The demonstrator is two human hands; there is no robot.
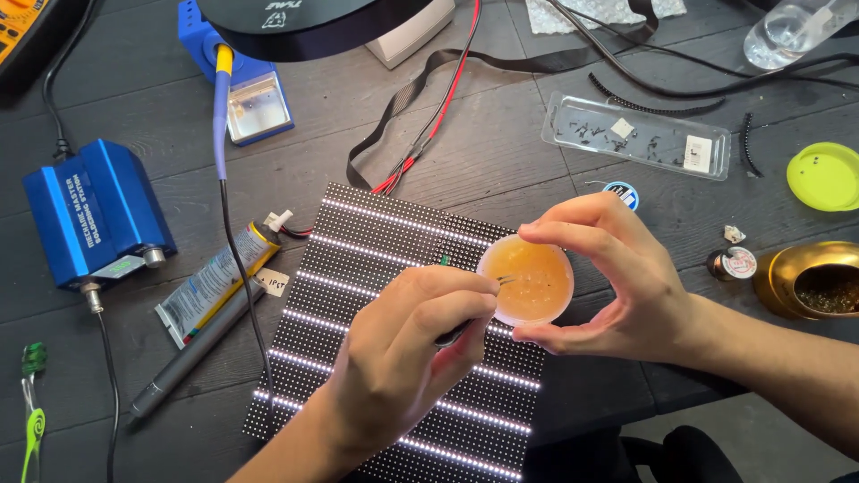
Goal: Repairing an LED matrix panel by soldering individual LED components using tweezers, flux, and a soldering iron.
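Note:
My right hand (617, 277) cups a small round tub of amber paste (528, 282) between thumb and fingers, just above a black LED matrix panel (358, 259) with lit white rows. My left hand (403, 349) pinches a thin pair of tweezers (506, 281), whose tips dip into the paste. The rest of the tool is hidden in my fist. Both hands hover over the panel's right half.
A blue soldering station (94, 215) sits at left, with a soldering iron stand (242, 80) behind it. A paste tube (215, 282) and grey pen tool (192, 353) lie left of the panel. Red and black wires (429, 125), a clear parts strip (635, 134), green lid (825, 176) and brass holder (810, 282) lie around.

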